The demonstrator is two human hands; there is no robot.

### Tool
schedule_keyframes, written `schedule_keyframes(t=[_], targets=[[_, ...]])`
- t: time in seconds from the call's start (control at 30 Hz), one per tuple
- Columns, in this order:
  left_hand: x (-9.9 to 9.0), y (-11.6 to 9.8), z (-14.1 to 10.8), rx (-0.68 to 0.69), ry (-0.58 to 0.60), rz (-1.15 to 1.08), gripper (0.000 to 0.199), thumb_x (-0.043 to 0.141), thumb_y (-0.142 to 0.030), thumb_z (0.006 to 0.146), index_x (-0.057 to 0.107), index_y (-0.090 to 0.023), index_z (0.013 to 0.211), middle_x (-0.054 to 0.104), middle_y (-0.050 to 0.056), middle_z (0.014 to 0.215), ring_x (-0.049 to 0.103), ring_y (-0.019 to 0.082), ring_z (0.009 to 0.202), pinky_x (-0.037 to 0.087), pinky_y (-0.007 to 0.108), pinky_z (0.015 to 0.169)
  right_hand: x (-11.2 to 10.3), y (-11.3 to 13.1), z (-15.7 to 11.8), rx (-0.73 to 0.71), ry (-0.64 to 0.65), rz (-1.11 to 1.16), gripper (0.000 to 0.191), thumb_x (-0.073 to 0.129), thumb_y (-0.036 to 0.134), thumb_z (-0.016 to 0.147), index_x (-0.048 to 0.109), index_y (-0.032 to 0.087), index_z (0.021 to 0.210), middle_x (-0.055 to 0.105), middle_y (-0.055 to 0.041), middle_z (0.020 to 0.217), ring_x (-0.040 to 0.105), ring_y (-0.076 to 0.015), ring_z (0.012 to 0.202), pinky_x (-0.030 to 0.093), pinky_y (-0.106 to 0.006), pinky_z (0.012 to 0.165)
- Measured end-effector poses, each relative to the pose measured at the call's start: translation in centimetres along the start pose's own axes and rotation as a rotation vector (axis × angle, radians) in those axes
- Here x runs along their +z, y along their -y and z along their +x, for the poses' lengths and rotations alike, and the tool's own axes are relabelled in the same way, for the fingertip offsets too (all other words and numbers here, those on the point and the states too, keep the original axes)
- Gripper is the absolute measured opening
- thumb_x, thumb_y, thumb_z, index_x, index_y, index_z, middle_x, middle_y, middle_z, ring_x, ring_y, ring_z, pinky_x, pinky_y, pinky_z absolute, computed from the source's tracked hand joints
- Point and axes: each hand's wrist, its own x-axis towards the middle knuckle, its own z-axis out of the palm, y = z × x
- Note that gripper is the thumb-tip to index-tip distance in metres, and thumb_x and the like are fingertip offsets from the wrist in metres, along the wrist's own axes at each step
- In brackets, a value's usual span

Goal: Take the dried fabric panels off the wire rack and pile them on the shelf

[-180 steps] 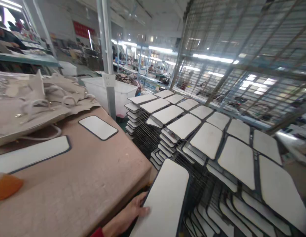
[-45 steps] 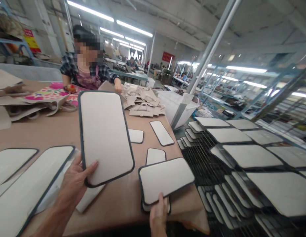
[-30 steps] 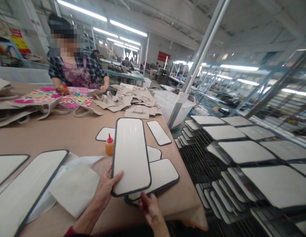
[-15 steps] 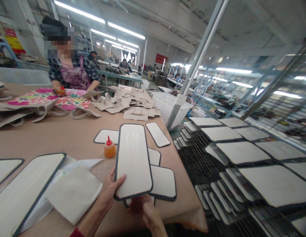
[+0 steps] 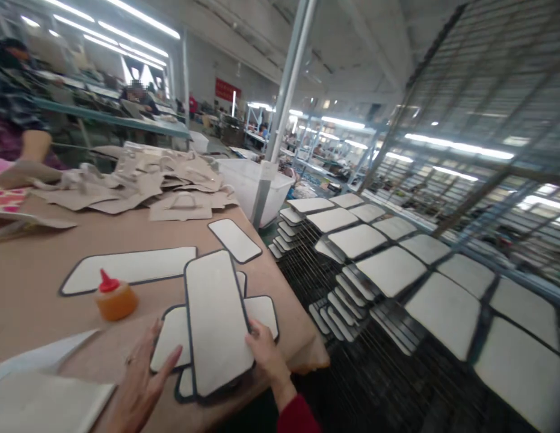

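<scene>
A white rectangular panel with rounded corners and a dark edge point(image 5: 216, 325) is tilted over other panels at the table's near right. My right hand point(image 5: 267, 355) grips its right edge, thumb on top and the other fingers partly hidden. To the left, my left hand point(image 5: 142, 379) is open, its thumb and fingers apart, beside a similar white panel point(image 5: 171, 337) that lies partly beneath the held one. An orange squeeze bottle with a red nozzle point(image 5: 116, 300) stands beyond my left hand. Behind it lies a long white panel point(image 5: 135, 267).
Wire racks beside the table's right edge carry several white panels point(image 5: 392, 270). Beige pieces with handles point(image 5: 171, 180) are heaped at the table's far side. A white bin point(image 5: 243, 186) stands by a metal post point(image 5: 284, 90). A co-worker's arm point(image 5: 33, 141) shows far left.
The view has swung right. My left hand has come off the panel and opened. My right hand has moved from below the panel to grip its right edge.
</scene>
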Motion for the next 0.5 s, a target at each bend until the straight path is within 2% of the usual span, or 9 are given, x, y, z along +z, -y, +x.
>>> schedule_keyframes(t=[0.1, 0.13, 0.17, 0.23, 0.3, 0.37, 0.43, 0.5], targets=[[2.2, 1.2, 0.8, 0.353, 0.169, 0.047, 0.056, 0.053, -0.057, 0.078, 0.051, -0.023, 0.123, 0.064, 0.008, 0.116, 0.058, 0.027, 0.108, 0.047, 0.044, 0.094, 0.0, -0.7, -0.7, -0.033, -0.202, -0.122, 0.052, 0.06, 0.015, 0.061, 0.062, 0.015, 0.113, 0.053, -0.0119, 0.128, 0.035, -0.0308, 0.129, 0.013, -0.051, 0.112], [3.0, 1.4, 0.8, 0.426, 0.213, 0.032, 0.05, 0.053, -0.053, 0.08, 0.053, -0.025, 0.121, 0.068, 0.006, 0.108, 0.062, 0.024, 0.102, 0.051, 0.038, 0.089, -0.4, -0.8, -1.0, -0.053, -0.259, -0.133, 0.053, 0.061, 0.016, 0.062, 0.061, 0.017, 0.115, 0.051, -0.0106, 0.13, 0.033, -0.0295, 0.13, 0.012, -0.05, 0.112], [3.8, 1.5, 0.8, 0.464, 0.233, 0.02, 0.047, 0.053, -0.051, 0.081, 0.052, -0.026, 0.121, 0.07, 0.005, 0.104, 0.064, 0.022, 0.097, 0.054, 0.035, 0.084, -1.0, -0.7, -1.3, -0.071, -0.307, -0.12, 0.051, 0.062, 0.018, 0.063, 0.062, 0.018, 0.114, 0.053, -0.0095, 0.128, 0.037, -0.0284, 0.128, 0.016, -0.048, 0.112], [4.9, 1.7, 0.7, 0.45, 0.24, 0.009, 0.047, 0.053, -0.05, 0.081, 0.051, -0.025, 0.122, 0.07, 0.005, 0.104, 0.065, 0.022, 0.096, 0.054, 0.034, 0.083, -3.6, -0.7, -1.9, -0.084, -0.412, -0.043, 0.047, 0.064, 0.027, 0.066, 0.063, 0.018, 0.111, 0.06, -0.0091, 0.117, 0.049, -0.0267, 0.116, 0.03, -0.044, 0.106], [5.1, 1.8, 0.7, 0.385, 0.237, 0.018, 0.049, 0.053, -0.05, 0.081, 0.051, -0.024, 0.122, 0.069, 0.007, 0.108, 0.064, 0.025, 0.099, 0.053, 0.038, 0.088, -7.5, -0.7, -2.2, -0.059, -0.531, 0.058, 0.049, 0.066, 0.04, 0.065, 0.062, 0.015, 0.108, 0.064, -0.0112, 0.105, 0.058, -0.0261, 0.101, 0.042, -0.042, 0.094], [4.8, 1.6, 0.8, 0.328, 0.282, 0.029, 0.048, 0.053, -0.049, 0.08, 0.052, -0.024, 0.122, 0.068, 0.006, 0.111, 0.063, 0.026, 0.102, 0.052, 0.041, 0.09, -11.9, -0.5, -1.7, -0.017, -0.613, 0.14, 0.057, 0.066, 0.049, 0.063, 0.059, 0.012, 0.106, 0.065, -0.0128, 0.098, 0.062, -0.025, 0.089, 0.048, -0.04, 0.083], [4.5, 0.9, 0.5, 0.255, 0.331, 0.015, 0.046, 0.055, -0.049, 0.079, 0.055, -0.026, 0.119, 0.068, 0.004, 0.111, 0.063, 0.025, 0.102, 0.054, 0.039, 0.087, -15.7, 0.0, 0.1, 0.003, -0.636, 0.243, 0.061, 0.068, 0.051, 0.064, 0.054, 0.013, 0.109, 0.064, -0.0118, 0.098, 0.063, -0.0222, 0.083, 0.051, -0.036, 0.075], [4.5, 0.1, -0.2, 0.149, 0.378, -0.038, 0.046, 0.058, -0.052, 0.076, 0.059, -0.028, 0.115, 0.069, 0.002, 0.109, 0.065, 0.025, 0.1, 0.057, 0.034, 0.081, -18.3, 1.0, 3.2, 0.008, -0.613, 0.361, 0.056, 0.069, 0.046, 0.068, 0.051, 0.016, 0.112, 0.062, -0.0089, 0.102, 0.063, -0.0186, 0.083, 0.052, -0.032, 0.072]])
